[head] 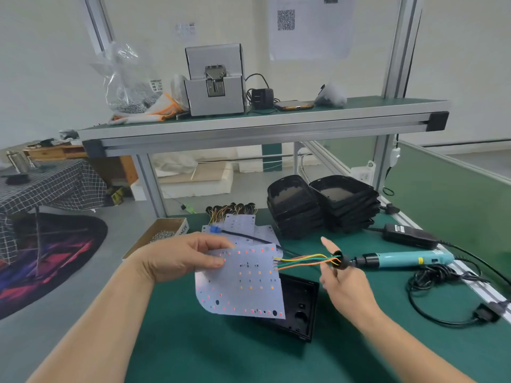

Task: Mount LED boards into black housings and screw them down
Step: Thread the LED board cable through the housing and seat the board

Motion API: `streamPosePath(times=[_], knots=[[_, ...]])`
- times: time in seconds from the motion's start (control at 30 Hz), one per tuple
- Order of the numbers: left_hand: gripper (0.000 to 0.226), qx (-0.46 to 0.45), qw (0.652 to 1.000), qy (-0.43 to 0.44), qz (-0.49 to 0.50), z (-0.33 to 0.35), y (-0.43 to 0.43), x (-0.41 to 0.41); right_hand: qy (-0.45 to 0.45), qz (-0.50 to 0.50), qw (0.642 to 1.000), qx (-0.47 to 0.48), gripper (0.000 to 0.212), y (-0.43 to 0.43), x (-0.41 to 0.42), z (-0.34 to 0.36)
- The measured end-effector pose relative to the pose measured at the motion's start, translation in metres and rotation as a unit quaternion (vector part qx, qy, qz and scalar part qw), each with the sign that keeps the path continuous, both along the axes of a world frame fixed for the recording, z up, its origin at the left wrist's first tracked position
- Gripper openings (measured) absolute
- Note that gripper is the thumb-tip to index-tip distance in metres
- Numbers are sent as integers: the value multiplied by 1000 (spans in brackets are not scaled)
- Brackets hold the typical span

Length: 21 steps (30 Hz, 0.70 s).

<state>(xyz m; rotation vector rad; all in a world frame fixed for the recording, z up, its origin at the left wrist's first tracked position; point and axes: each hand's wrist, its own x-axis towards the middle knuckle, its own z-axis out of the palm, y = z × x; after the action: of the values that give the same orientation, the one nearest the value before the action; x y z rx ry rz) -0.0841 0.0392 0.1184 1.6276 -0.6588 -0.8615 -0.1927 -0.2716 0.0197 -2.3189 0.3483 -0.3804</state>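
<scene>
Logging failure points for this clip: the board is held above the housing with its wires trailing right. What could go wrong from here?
The left hand holds the LED board by one edge, tilted above the open housing, so it may seat skewed or slip. The coloured wires stretch to a black grommet at the right hand; a tug could strain their joints, or they could get trapped under the board.

Pale plain walls point(41, 64) face me; at my left, a checked-cloth table point(55, 186) and dark round rug point(69, 244) on grey floor point(124, 222).
</scene>
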Motion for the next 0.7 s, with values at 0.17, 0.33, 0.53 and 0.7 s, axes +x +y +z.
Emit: streamPosePath(times=[0.17,0.33,0.53,0.7], knots=[[37,-29,996,60,53,-18,24,17,48,-35,963,-261,73,-23,-3,10],[33,-195,950,162,184,-49,3,14,-162,66,974,-146,69,-8,4,34],[37,-295,899,260,191,-46,-58,-4,-342,166,920,-96,38,30,14,98],[41,-240,930,256,111,-36,-91,-14,-342,180,922,-5,28,51,31,125]])
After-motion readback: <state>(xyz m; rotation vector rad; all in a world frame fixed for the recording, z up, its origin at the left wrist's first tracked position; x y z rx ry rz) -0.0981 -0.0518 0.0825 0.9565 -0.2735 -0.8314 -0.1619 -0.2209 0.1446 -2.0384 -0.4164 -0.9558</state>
